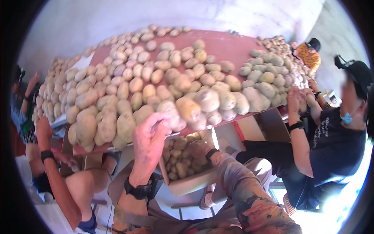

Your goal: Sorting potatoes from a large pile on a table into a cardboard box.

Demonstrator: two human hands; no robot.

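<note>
My left hand (149, 146) is raised at the near edge of the red tabletop (222, 41), thumb and fingers curled towards each other. Its fingertips overlap a pale potato (168, 110) in the pile, and I cannot tell whether they touch it. Below the table edge, my right hand (201, 148) reaches down into a cardboard box (192, 184) between my knees. Many smaller potatoes (176, 153) lie in that box. Shadow hides whether the right fingers grip one. A large yellowish potato (188, 109) sits at the table edge between my hands.
Heaped potatoes (117, 76) cover much of the table, with a greener pile (266, 76) at the right. Co-workers sit close: an arm (55, 181) at left, a person in black (336, 146) at right. Another person (311, 57) is farther back. More cardboard boxes (249, 128) stand below.
</note>
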